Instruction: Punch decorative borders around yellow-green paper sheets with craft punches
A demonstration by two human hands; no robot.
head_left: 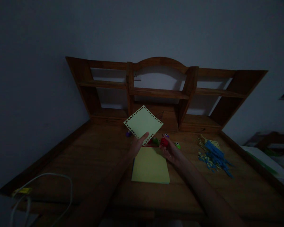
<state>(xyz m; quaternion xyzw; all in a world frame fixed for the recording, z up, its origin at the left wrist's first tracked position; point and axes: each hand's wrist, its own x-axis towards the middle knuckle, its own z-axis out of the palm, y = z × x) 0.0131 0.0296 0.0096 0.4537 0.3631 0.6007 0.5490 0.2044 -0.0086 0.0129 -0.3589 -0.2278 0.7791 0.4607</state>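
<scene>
My left hand (138,145) holds up a square sheet of pale yellow paper (144,123) by its near corner, thumb on top. Small punched holes run along the edges of that sheet. In my right hand (168,151) is a small red craft punch (164,142), gripped between thumb and fingers, a little to the right of the sheet. Beneath my hands lies a stack of yellow paper (150,165), with a blue edge showing under it. Behind the hands are green punches (155,140), a bright green one (177,145) and a purple one (128,134).
Blue paper strips (215,154) and punched-out bits lie in a heap at the right of the wooden desk (92,157). A wooden shelf unit (159,92) stands along the back. A white cable (71,189) loops over the front left edge near a yellow object (23,191).
</scene>
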